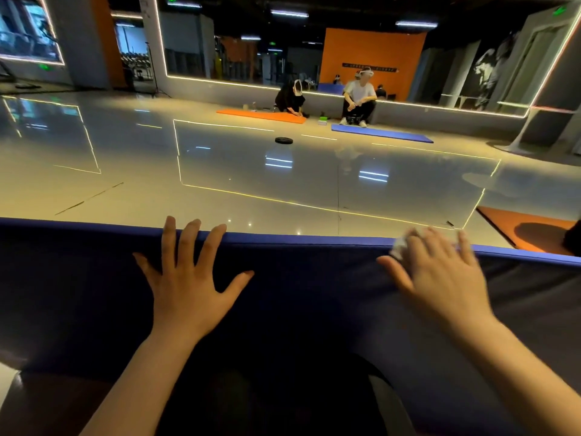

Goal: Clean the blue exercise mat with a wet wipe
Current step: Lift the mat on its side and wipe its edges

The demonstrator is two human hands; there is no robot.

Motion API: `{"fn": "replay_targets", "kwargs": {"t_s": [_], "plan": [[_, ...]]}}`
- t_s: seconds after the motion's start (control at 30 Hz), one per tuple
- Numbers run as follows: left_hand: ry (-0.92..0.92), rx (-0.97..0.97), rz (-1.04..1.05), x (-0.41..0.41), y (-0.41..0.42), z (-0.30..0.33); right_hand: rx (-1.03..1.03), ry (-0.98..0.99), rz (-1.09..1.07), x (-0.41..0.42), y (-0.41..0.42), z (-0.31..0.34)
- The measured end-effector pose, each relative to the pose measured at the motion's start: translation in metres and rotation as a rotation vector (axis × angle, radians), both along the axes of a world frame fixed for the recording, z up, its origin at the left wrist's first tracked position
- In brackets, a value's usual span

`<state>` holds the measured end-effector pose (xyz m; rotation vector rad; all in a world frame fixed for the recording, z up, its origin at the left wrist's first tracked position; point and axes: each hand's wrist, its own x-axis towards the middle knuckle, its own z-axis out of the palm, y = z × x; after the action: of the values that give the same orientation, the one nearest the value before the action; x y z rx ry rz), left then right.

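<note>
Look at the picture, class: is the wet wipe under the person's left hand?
No. The white wet wipe lies under the fingers of the right hand, while the left hand presses flat and bare on the blue exercise mat.

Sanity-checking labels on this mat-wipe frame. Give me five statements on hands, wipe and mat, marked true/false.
1. The left hand lies flat, fingers spread, on the blue mat. True.
2. The wet wipe is under the left hand. False: it is under the right hand.
3. The right hand is near the mat's far edge. True.
4. The right hand is lifted clear of the mat. False: it presses the wipe onto it.
5. A black disc lies on the mat. False: it lies on the glossy floor beyond.
</note>
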<state>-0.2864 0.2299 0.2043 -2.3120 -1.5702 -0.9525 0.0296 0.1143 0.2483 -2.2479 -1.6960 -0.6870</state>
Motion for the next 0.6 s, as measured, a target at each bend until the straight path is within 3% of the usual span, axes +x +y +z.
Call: {"fn": "replay_targets", "kwargs": {"t_s": [0.1,0.2,0.33,0.43,0.6], "plan": [[-0.007,0.022,0.021,0.007,-0.001,0.0,-0.024,0.073,-0.099,0.022,-0.005,0.001],[-0.019,0.009,0.056,0.013,-0.004,0.001,0.052,0.149,-0.059,-0.006,0.015,-0.002],[-0.015,0.008,0.078,0.012,-0.008,0.001,0.053,0.195,0.222,-0.095,0.041,-0.002],[0.053,0.045,0.069,0.004,-0.009,-0.004,-0.039,0.124,0.446,-0.157,0.05,0.001],[0.119,0.041,0.069,-0.011,-0.013,0.003,0.072,-0.031,0.532,-0.124,0.056,0.003]]}}
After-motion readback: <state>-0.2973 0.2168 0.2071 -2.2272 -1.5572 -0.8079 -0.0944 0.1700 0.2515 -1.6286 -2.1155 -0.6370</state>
